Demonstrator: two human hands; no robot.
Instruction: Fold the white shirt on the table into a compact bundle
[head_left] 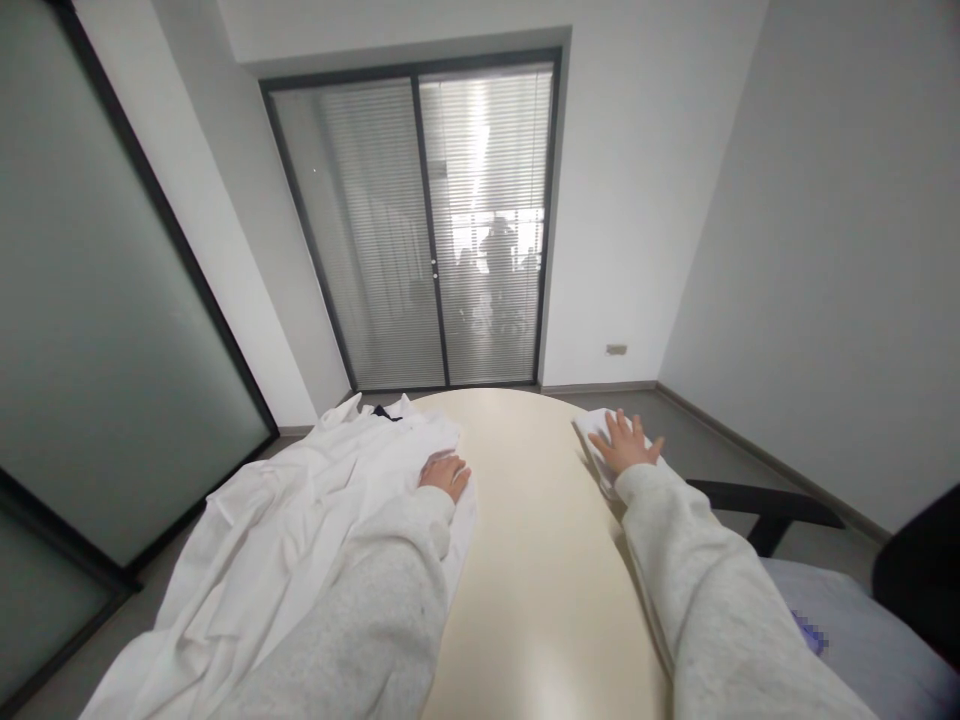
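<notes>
A cream oval table [525, 520] lies in front of me. A large heap of crumpled white cloth [300, 510] covers its left side and hangs over the edge. My left hand [445, 474] rests on the right border of that heap, its fingers curled down onto the fabric. On the table's right edge my right hand [627, 443] lies flat with fingers spread on a small folded white cloth [594, 432]. Both arms wear light grey sleeves.
A chair with a black armrest [765, 503] and grey seat [847, 620] stands at the right. Glass doors with blinds [427, 230] close the far wall; frosted glass panels [90, 300] line the left. A small dark item [384, 411] lies at the heap's far end.
</notes>
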